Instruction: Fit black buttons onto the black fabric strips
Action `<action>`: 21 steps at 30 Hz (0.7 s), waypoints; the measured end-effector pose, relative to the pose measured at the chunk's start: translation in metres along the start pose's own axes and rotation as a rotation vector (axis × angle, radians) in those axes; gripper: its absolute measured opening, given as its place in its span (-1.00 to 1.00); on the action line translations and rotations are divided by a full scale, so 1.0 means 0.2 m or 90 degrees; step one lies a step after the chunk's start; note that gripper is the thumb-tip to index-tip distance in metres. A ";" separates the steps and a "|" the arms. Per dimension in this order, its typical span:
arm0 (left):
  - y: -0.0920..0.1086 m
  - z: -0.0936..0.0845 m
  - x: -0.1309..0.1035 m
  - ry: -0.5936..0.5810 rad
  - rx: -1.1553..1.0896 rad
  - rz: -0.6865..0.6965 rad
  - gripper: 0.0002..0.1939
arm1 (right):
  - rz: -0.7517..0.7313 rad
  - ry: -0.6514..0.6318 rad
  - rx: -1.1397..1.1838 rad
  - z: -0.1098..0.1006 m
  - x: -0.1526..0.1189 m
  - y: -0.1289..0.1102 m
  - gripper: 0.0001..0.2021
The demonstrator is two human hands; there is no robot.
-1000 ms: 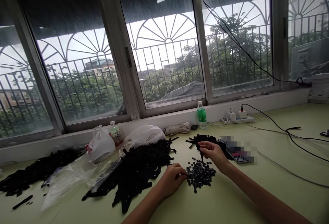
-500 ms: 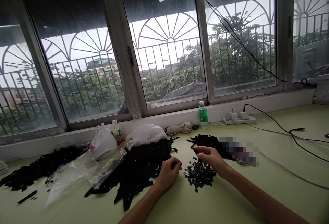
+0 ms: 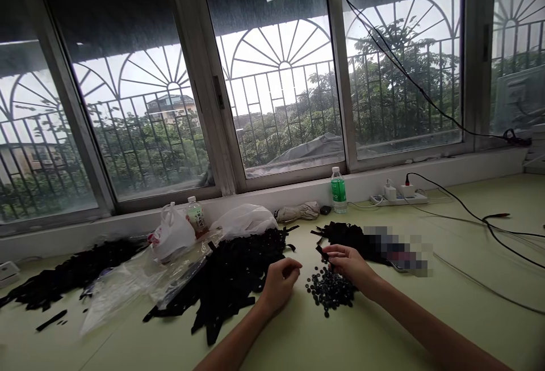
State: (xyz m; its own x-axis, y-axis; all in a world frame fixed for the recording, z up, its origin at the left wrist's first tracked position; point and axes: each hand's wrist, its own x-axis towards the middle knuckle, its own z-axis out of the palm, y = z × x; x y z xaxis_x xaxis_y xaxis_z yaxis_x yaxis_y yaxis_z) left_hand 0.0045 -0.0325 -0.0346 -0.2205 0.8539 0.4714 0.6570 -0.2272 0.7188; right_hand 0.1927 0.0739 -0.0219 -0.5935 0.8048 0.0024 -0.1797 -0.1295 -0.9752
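Small dark round pieces lie heaped on the pale green table. Just over the heap's upper right edge, my right hand pinches a short black strip. My left hand is to the left of the heap, thumb and fingertips pressed together; whatever may be between them is too small to make out. A large pile of black strips spreads to the left of my left hand. Behind my right hand sits a smaller pile of black strips.
A phone-like object, partly pixelated, lies right of the smaller pile. Along the windowsill are a green-labelled bottle, a power strip, another bottle and a white plastic bag. Cables cross the right side.
The black strip in my right hand now shows more clearly at the fingertips, its end lower and tilted. My left hand is nearly still. The view has shifted slightly.
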 end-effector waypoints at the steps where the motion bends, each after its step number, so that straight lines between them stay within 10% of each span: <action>1: -0.01 -0.01 0.01 0.035 -0.010 -0.021 -0.85 | 0.017 0.011 0.021 0.00 0.00 0.00 -0.83; 8: -0.06 -0.07 0.05 0.208 -0.010 -0.067 -0.84 | 0.063 0.005 0.126 -0.02 0.00 -0.01 -0.85; 14: 0.03 -0.03 -0.02 -0.104 0.171 0.110 -0.90 | 0.064 -0.031 0.066 -0.01 0.00 0.01 -0.83; 21: 0.08 -0.01 -0.05 -0.204 0.264 0.155 -0.94 | -0.029 -0.077 -0.022 0.01 -0.01 0.03 -0.63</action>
State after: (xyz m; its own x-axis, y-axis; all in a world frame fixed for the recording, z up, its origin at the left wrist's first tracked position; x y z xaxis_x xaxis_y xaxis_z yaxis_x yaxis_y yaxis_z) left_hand 0.0149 -0.0464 -0.0274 0.1592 0.9137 0.3738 0.9035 -0.2874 0.3179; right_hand 0.1919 0.0698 -0.0274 -0.6760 0.7333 0.0723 -0.1827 -0.0718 -0.9805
